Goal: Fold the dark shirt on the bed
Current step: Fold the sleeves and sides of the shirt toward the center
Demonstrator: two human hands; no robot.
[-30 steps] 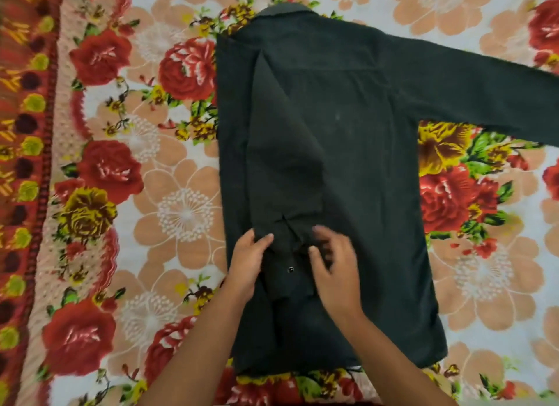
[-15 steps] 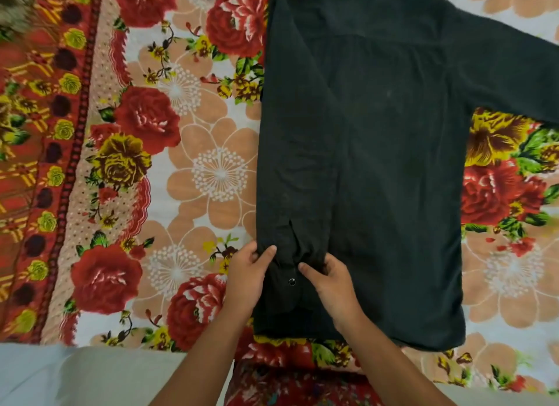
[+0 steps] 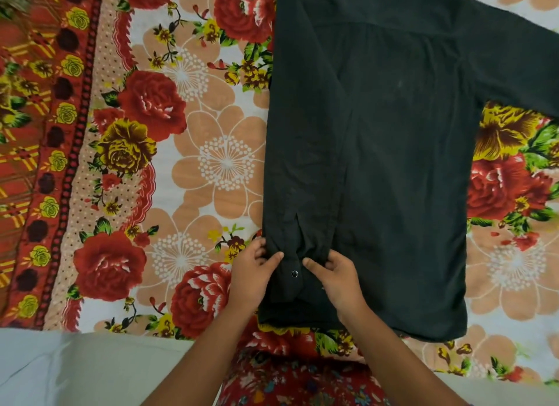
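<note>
**Both hands on the cuff of the folded-in sleeve**

From my feed, the left hand pinches the cuff from its outer side. The thumb lies across the top of the fabric and the fingers are tucked at the shirt's edge. The right hand grips the same cuff from the other side, with thumb and fingers curled into the cloth. A small round button shows between the two thumbs.

The cuff ends a sleeve that lies folded lengthwise down the left side of the dark shirt. It reaches almost to the hem nearest me. The shirt lies flat, and its other sleeve stretches out to the right and runs off the picture.

Under it all is the floral bedsheet, printed with red roses and peach flowers and edged with a patterned red border on the left. A plain white surface shows along the near edge, and a red flowered garment sits between my forearms.
</note>
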